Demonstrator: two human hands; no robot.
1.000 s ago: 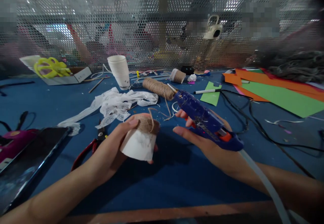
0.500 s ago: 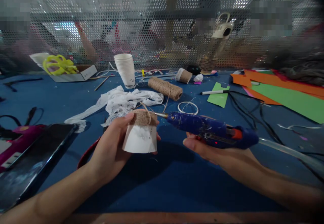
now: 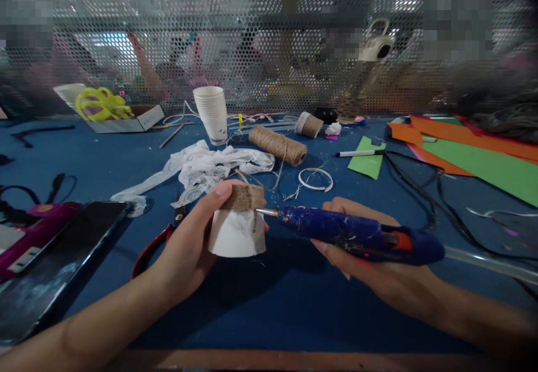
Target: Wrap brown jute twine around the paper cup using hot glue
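My left hand (image 3: 189,243) holds an upside-down white paper cup (image 3: 237,232) whose upper part is wrapped in brown jute twine. A loose strand runs from the cup to the twine spool (image 3: 277,145) lying behind it. My right hand (image 3: 370,260) grips a blue hot glue gun (image 3: 357,233) held level. Its metal nozzle (image 3: 265,212) touches the cup just below the twine band. A clear glue stick (image 3: 487,261) sticks out of the gun's back end.
White lace ribbon (image 3: 202,167), red-handled pliers (image 3: 153,243), a stack of paper cups (image 3: 211,113), a white ring (image 3: 315,178), a marker (image 3: 361,152), coloured paper sheets (image 3: 474,153), black cables (image 3: 424,193) and a dark tablet (image 3: 50,265) lie on the blue table (image 3: 273,305). A perforated metal screen (image 3: 252,41) closes the back.
The glue gun swung down from pointing up and away to level, and its nozzle came leftward onto the cup. My left hand turned the cup upright and lifted it a little.
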